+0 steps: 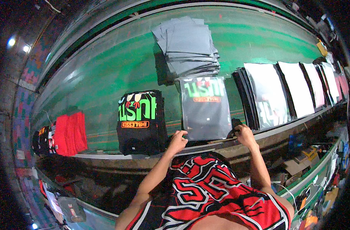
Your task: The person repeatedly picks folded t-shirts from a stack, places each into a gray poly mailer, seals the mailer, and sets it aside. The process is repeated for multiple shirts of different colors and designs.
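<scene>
A folded black shirt in a clear plastic bag [206, 115] lies flat on the green table, directly before me. My left hand [179, 141] is at the bag's near left corner, its fingers bent close together. At the near right corner is my right hand [244, 134], fingers pinched on something dark; whether either hand grips the bag is not clear. To the left stands a stack of folded black shirts [140, 123] with green and orange print. Beyond the bagged shirt sits a fanned pile of empty-looking grey plastic bags [189, 43].
Bagged garments [268, 95] overlap in a row along the right side. Folded red garments [70, 133] lie at the far left, beside more dark printed ones. The green table's pale near edge [106, 156] runs just in front of me. Behind, cardboard [298, 165] and cables lie at lower right.
</scene>
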A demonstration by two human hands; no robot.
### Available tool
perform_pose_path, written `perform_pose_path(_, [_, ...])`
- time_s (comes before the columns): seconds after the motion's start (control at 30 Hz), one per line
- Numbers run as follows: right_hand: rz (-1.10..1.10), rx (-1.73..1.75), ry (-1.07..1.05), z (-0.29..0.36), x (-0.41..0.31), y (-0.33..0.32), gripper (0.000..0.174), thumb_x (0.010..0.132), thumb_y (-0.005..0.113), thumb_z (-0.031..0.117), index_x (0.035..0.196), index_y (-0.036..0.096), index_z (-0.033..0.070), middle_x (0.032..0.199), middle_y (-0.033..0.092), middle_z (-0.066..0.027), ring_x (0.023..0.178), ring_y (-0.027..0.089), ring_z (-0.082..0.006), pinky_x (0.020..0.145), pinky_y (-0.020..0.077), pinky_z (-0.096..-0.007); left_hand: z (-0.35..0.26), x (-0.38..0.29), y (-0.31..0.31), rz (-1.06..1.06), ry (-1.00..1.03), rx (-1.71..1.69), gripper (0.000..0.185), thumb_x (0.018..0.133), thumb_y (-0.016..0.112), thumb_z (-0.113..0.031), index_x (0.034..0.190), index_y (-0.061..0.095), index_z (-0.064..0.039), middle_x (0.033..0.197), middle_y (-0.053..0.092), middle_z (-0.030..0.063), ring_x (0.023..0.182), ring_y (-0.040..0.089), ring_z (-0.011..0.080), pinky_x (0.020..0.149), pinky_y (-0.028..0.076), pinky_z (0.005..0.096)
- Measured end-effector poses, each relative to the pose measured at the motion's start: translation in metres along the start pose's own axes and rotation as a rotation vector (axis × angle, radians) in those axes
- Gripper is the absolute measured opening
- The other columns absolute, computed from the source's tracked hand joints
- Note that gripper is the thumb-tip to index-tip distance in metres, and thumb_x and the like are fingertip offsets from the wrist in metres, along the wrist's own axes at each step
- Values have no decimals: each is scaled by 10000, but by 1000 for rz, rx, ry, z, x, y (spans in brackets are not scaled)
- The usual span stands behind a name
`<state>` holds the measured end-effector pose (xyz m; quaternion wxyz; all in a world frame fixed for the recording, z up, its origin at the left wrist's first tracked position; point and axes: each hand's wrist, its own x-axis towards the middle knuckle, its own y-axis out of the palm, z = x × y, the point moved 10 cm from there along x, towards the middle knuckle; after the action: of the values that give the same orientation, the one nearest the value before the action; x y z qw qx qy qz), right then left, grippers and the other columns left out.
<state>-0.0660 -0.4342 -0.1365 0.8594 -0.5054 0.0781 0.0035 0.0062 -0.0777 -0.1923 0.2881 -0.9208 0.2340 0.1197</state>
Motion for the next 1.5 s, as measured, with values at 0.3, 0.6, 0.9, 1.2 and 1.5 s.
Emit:
perform_pose_path(0.3, [-180,379,317,-14,51,30,483,830,702,63,1300,596,87,987,719,-190,908,697,-390,819,545,-456,49,31,7,-145,-130,-79,553,798,790,-34,1287,542,38,1047,684,172,898,695,249,806,563,383])
perform_pose_path(0.6, [-329,173,189,-2,83,-6,447,746,667,-80,1166,648,73,1004,671,-180,947,663,-378,844,536,-471,31,25,23,-209,-82,-227,568,831,751,15,1335,491,28,815,637,75,761,649,185,708,540,339])
perform_pose_path(0.9, [-209,149,-490,125,28,66,262,755,686,3,1011,641,34,1003,607,-173,967,602,-419,844,513,-501,34,8,39,85,-184,-292,604,908,692,-56,1427,389,13,803,629,79,670,640,170,590,523,330])
perform_pose_path(1.2, [-52,177,-506,194,12,112,356,716,749,113,1059,676,52,1023,583,-144,991,588,-372,869,504,-466,39,9,36,63,-176,-270,519,881,541,32,1381,407,-7,892,641,71,797,620,173,692,501,328])
perform_pose_path(1.5, [-206,-67,-852,214,-6,117,221,761,717,172,969,717,99,960,597,-44,905,594,-243,760,493,-390,35,11,25,41,-154,-383,535,836,514,39,1362,422,14,838,610,57,771,585,171,703,474,318])
